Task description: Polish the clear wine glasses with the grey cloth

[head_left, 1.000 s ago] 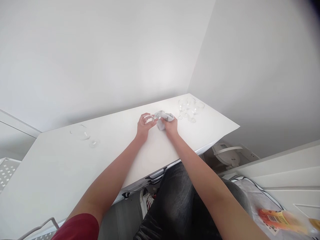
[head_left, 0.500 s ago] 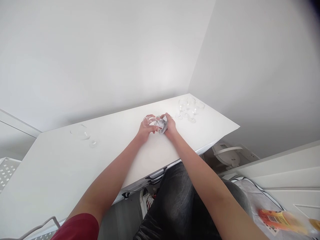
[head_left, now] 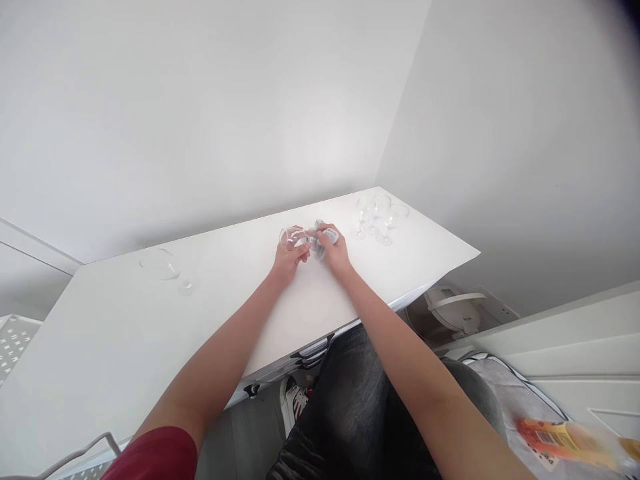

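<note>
Above the white tabletop point(head_left: 310, 300), my left hand point(head_left: 287, 258) is wrapped around the bowl of a clear stemmed glass point(head_left: 293, 237), which is tilted on its side with its rim toward the left. My right hand point(head_left: 336, 252) grips a light grey cloth point(head_left: 319, 249) at the glass's stem and foot end. The cloth and fingers hide most of the foot. To the left, another stemmed glass point(head_left: 163, 265) stands by itself. At the right, a group of 3 clear stemmed glasses point(head_left: 383, 217) stands close together.
White walls meet behind the table. Below its right end sits a white round appliance point(head_left: 455, 312) on the floor. A bottle with an orange label point(head_left: 560, 440) lies at lower right on a quilted cloth. A perforated white basket point(head_left: 14, 343) is at far left.
Both hands have shifted slightly up and left with the glass. The right fingers and cloth have turned around the stem end, and the cloth's shape has changed.
</note>
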A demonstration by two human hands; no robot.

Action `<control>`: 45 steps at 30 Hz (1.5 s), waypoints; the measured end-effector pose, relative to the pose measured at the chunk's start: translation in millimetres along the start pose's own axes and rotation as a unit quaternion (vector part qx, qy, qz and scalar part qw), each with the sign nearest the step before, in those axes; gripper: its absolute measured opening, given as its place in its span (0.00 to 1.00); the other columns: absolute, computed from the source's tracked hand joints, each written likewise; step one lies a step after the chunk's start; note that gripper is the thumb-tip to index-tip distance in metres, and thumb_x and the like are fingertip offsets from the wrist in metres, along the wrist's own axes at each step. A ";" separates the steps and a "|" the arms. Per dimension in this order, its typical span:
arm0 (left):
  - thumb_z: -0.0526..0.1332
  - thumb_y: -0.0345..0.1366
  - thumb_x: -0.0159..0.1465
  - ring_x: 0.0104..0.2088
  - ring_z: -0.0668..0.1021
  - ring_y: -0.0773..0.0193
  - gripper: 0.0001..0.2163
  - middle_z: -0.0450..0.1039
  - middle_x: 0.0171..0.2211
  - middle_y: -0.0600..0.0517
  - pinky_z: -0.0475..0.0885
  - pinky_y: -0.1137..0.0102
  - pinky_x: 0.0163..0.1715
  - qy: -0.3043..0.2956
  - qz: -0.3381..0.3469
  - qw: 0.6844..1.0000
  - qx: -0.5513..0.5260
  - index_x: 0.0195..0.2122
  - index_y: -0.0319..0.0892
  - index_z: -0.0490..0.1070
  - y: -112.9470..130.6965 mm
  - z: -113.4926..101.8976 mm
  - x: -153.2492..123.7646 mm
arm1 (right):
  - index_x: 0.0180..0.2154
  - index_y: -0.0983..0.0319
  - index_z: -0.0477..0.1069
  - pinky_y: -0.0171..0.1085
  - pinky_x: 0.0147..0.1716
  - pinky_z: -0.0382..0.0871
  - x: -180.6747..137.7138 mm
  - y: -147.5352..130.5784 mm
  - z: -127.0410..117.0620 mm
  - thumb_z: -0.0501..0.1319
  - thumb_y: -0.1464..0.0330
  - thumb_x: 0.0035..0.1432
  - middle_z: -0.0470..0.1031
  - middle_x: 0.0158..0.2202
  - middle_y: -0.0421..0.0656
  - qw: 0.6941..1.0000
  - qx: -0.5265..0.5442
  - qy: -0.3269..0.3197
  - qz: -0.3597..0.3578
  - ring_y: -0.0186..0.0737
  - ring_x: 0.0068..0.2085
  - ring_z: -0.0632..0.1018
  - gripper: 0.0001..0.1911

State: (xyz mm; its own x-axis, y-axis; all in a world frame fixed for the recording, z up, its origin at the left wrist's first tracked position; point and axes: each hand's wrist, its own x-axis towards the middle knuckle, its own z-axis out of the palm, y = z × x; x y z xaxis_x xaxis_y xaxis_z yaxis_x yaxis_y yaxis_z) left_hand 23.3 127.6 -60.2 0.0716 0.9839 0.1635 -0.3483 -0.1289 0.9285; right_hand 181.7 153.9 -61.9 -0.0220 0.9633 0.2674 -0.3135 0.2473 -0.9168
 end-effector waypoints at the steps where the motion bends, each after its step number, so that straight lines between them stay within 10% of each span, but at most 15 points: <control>1: 0.77 0.39 0.55 0.26 0.73 0.76 0.24 0.77 0.53 0.51 0.68 0.73 0.26 -0.005 0.003 1.000 0.003 0.49 0.48 0.68 -0.2 1.0 -0.6 | 0.32 0.58 0.72 0.34 0.35 0.66 -1.2 1.2 0.5 0.69 0.55 0.57 0.69 0.31 0.37 0.999 -0.039 0.009 -0.011 0.35 0.34 0.69 0.15; 9: 0.78 0.34 0.51 0.25 0.70 0.76 0.23 0.77 0.47 0.53 0.64 0.73 0.24 -0.062 0.012 0.998 0.009 0.44 0.46 0.70 0.5 4.8 -1.8 | 0.24 0.58 0.63 0.36 0.24 0.62 6.5 13.0 -7.7 0.64 0.52 0.57 0.63 0.23 0.38 0.980 0.049 0.015 0.194 0.35 0.24 0.67 0.20; 14: 0.77 0.37 0.53 0.24 0.68 0.76 0.23 0.79 0.46 0.51 0.64 0.72 0.25 0.014 -0.008 1.000 -0.010 0.47 0.46 0.71 0.5 3.1 -0.1 | 0.31 0.57 0.67 0.38 0.34 0.69 -0.7 7.6 -2.0 0.62 0.54 0.62 0.67 0.30 0.39 0.993 -0.117 0.032 -0.007 0.38 0.32 0.70 0.15; 18: 0.74 0.41 0.56 0.23 0.69 0.75 0.19 0.80 0.40 0.51 0.64 0.72 0.27 0.084 -0.042 0.995 -0.039 0.45 0.44 0.71 -0.2 0.0 2.8 | 0.35 0.57 0.71 0.41 0.44 0.71 -11.8 3.9 7.0 0.59 0.56 0.66 0.69 0.40 0.44 0.944 -0.281 -0.012 -0.173 0.41 0.39 0.73 0.13; 27: 0.76 0.38 0.54 0.27 0.73 0.69 0.19 0.74 0.26 0.57 0.64 0.72 0.29 0.025 -0.004 0.999 -0.028 0.44 0.46 0.72 -1.6 1.5 1.2 | 0.27 0.58 0.65 0.38 0.28 0.65 -0.9 7.7 5.4 0.65 0.54 0.54 0.66 0.25 0.37 0.988 -0.030 -0.023 0.149 0.38 0.28 0.69 0.16; 32: 0.74 0.44 0.58 0.24 0.72 0.70 0.20 0.71 0.22 0.59 0.65 0.72 0.30 0.069 -0.013 0.997 -0.013 0.47 0.44 0.72 -0.9 -0.1 0.7 | 0.33 0.58 0.72 0.38 0.40 0.69 -4.6 6.0 6.6 0.64 0.50 0.60 0.72 0.33 0.40 0.984 -0.168 0.024 -0.053 0.39 0.36 0.72 0.18; 39: 0.73 0.51 0.59 0.20 0.68 0.76 0.26 0.82 0.41 0.52 0.64 0.73 0.24 0.074 -0.016 0.996 -0.038 0.49 0.47 0.64 1.5 0.6 1.2 | 0.33 0.58 0.72 0.36 0.33 0.70 -1.2 11.7 5.5 0.61 0.46 0.60 0.73 0.29 0.38 0.993 -0.058 0.023 0.104 0.38 0.31 0.74 0.22; 45: 0.67 0.63 0.60 0.19 0.66 0.75 0.28 0.81 0.38 0.52 0.62 0.73 0.21 0.157 0.008 0.987 -0.033 0.49 0.47 0.67 1.7 -1.8 3.7 | 0.23 0.59 0.65 0.36 0.34 0.68 -8.9 8.2 7.3 0.66 0.57 0.56 0.72 0.30 0.39 0.975 -0.218 -0.040 -0.005 0.35 0.29 0.70 0.18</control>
State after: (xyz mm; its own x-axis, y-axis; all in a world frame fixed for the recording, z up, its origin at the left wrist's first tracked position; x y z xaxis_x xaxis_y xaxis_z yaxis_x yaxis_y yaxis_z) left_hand 21.2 131.3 -58.6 -0.2239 0.9730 0.0562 -0.4082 -0.1460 0.9011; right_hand 172.4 146.7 -69.6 -0.1012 0.9539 0.2825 0.1193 0.2936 -0.9485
